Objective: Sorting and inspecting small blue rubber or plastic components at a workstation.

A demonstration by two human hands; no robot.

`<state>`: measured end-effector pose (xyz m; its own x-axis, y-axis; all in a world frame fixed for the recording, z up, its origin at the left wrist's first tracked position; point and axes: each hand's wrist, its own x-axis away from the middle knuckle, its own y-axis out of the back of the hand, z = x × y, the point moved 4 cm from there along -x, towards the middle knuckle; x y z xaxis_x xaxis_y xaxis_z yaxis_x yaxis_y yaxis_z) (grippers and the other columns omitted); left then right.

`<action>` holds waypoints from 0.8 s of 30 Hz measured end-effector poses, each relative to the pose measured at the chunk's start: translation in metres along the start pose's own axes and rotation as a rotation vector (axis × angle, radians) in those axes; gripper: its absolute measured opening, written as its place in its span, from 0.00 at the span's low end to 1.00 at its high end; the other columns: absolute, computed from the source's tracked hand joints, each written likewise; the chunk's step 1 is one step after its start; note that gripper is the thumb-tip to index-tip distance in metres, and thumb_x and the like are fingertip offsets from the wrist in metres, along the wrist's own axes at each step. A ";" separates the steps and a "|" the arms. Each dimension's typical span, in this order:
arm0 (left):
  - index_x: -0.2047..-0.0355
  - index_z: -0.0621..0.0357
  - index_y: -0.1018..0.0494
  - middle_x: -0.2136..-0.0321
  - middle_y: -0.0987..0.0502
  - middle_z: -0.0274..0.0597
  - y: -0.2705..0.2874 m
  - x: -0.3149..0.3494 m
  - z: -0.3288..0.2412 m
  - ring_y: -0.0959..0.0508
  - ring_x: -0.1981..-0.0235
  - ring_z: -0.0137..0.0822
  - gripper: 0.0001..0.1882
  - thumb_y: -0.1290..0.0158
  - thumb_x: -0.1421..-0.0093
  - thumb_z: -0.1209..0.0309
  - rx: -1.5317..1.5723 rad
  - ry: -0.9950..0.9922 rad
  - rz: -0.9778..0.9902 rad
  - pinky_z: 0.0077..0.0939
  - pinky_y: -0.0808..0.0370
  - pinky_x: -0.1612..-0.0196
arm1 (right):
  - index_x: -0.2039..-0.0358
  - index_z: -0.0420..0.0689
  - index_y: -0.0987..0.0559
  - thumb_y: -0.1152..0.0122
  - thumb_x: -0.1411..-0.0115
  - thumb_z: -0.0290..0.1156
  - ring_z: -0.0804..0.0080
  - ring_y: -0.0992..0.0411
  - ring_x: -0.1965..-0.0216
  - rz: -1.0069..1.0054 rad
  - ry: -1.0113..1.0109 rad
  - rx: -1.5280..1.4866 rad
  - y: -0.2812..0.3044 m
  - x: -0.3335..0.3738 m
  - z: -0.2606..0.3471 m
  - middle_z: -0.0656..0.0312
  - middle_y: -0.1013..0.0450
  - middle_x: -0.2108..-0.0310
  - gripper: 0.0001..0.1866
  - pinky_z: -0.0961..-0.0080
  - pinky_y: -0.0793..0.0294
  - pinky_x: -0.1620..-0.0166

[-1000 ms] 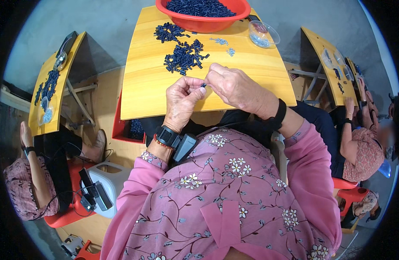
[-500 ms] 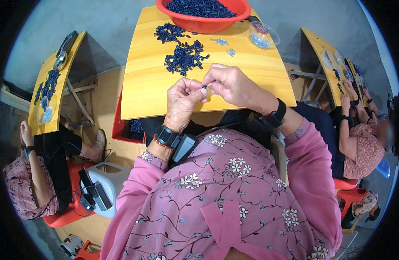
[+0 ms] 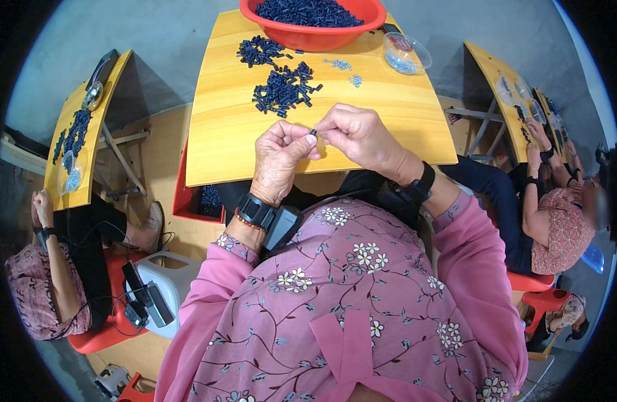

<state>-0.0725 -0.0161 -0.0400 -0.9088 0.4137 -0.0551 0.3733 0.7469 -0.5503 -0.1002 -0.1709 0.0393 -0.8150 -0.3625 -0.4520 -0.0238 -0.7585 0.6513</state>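
A table [image 3: 241,141] stands before the person. On its far edge sits a basin [image 3: 313,33] filled with small parts; to the basin's right stands a bowl [image 3: 406,52]. Two heaps of parts [image 3: 281,88] lie nearer, left of centre. Both hands, the left hand [image 3: 276,161] and right hand [image 3: 362,137], meet above the near edge, with a small part [image 3: 314,132] between them.

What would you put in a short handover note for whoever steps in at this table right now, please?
Left hand and right hand: together above the near edge of the yellow table, pinching one small dark piece between their fingertips.
Loose dark pieces lie in two heaps mid-table; the red basin at the far edge is full of them. Small pale bits lie near the clear bowl.
Done: cannot tell.
Left: both heaps and the full basin.
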 end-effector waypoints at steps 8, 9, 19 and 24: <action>0.69 0.64 0.30 0.72 0.22 0.43 -0.004 0.002 -0.003 0.21 0.74 0.31 0.05 0.44 0.42 0.82 0.017 0.033 0.004 0.27 0.19 0.67 | 0.68 0.37 0.23 0.40 0.49 0.15 0.60 0.27 0.69 0.044 0.082 0.053 -0.006 0.005 0.011 0.56 0.30 0.72 0.07 0.71 0.27 0.65; 0.70 0.64 0.30 0.73 0.22 0.44 -0.005 0.002 -0.004 0.21 0.75 0.30 0.05 0.45 0.42 0.83 0.021 0.032 0.004 0.26 0.19 0.67 | 0.68 0.36 0.24 0.41 0.49 0.15 0.61 0.27 0.68 0.051 0.086 0.048 -0.006 0.006 0.011 0.56 0.30 0.72 0.07 0.71 0.27 0.65; 0.65 0.63 0.29 0.72 0.24 0.40 0.005 -0.001 -0.005 0.23 0.75 0.29 0.05 0.46 0.41 0.82 0.045 -0.059 -0.085 0.25 0.20 0.68 | 0.59 0.35 0.23 0.43 0.38 0.22 0.81 0.28 0.74 0.029 -0.192 -0.403 -0.017 0.008 -0.021 0.64 0.27 0.71 0.08 0.82 0.27 0.69; 0.57 0.61 0.29 0.69 0.26 0.36 0.040 -0.005 -0.025 0.27 0.74 0.27 0.09 0.48 0.38 0.79 0.006 -0.254 -0.441 0.25 0.22 0.66 | 0.60 0.34 0.23 0.44 0.42 0.23 0.65 0.23 0.68 -0.012 -0.415 -0.271 -0.024 -0.007 -0.054 0.52 0.23 0.70 0.10 0.71 0.24 0.63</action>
<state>-0.0481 0.0246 -0.0405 -0.9966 -0.0805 -0.0174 -0.0561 0.8187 -0.5714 -0.0627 -0.1792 -0.0057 -0.9787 -0.1484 -0.1422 0.0716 -0.8947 0.4410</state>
